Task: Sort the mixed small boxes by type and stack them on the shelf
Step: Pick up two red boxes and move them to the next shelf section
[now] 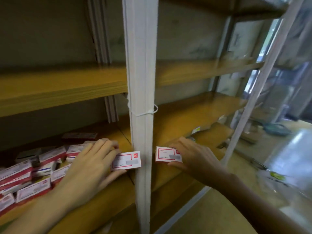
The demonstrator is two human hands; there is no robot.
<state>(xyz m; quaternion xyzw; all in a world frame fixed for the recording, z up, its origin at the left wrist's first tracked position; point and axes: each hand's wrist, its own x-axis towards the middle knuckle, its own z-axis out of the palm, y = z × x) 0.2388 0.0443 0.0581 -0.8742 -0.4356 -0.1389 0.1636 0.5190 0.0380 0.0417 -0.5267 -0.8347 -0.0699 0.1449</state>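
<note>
My left hand (91, 164) grips a small white box with a red border (126, 160), held just left of the white shelf post. My right hand (194, 157) grips a matching white and red box (166, 154) just right of the post, over the right shelf board (190, 132). A jumbled pile of small red and white boxes (28, 174) lies on the left shelf board (94, 208), partly hidden under my left arm. One dark red box (79, 135) lies flat behind the pile.
A white upright post (141, 98) with a cable tie stands between my two hands. An upper wooden shelf (59, 86) runs across above. A slanted white post (253, 92) and clear plastic sheeting (287, 157) are at the right.
</note>
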